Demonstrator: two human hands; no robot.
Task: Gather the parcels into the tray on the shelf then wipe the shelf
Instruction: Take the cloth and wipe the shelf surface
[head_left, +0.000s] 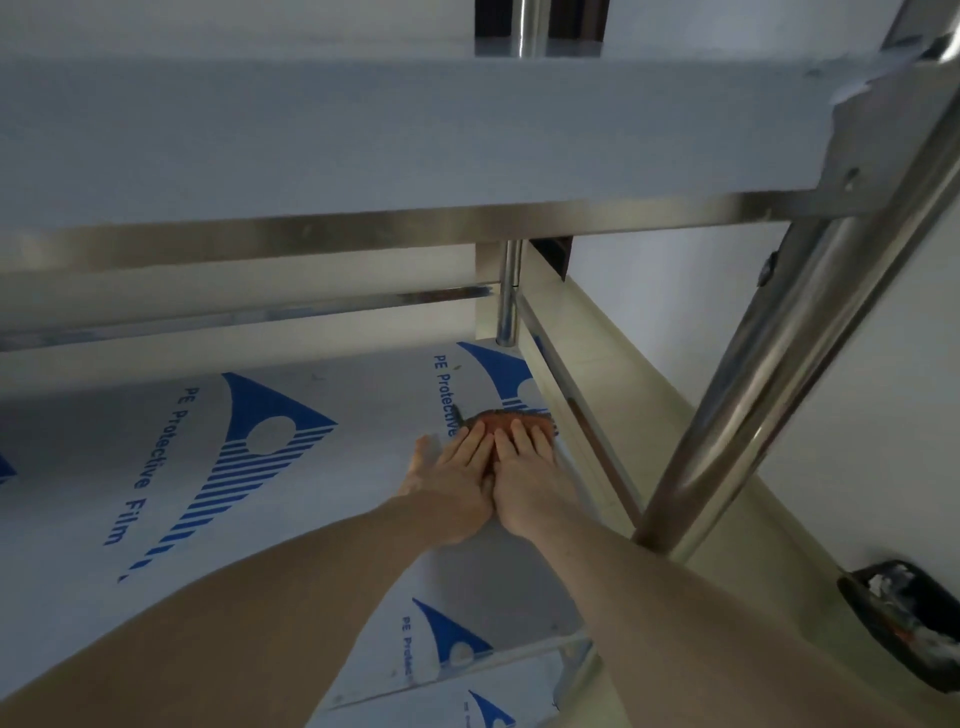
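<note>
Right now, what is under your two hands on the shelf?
A reddish-brown cloth, pressed flat by the left hand and right hand on the blue-printed protective film. Most of the cloth is covered.

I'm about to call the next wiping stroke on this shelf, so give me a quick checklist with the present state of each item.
1. Cloth under both hands: ok; left hand and right hand press flat on it, side by side.
2. Cloth lying on the shelf surface: ok; it sits near the right rear corner.
3. Room to push further right: not ok; the cloth is close to the shelf's side rail.
4. Path to the left free of parcels: ok; only protective film shows there.
5. Parcels gathered in the tray: cannot tell; no tray or parcels on the shelf are in view.
</note>
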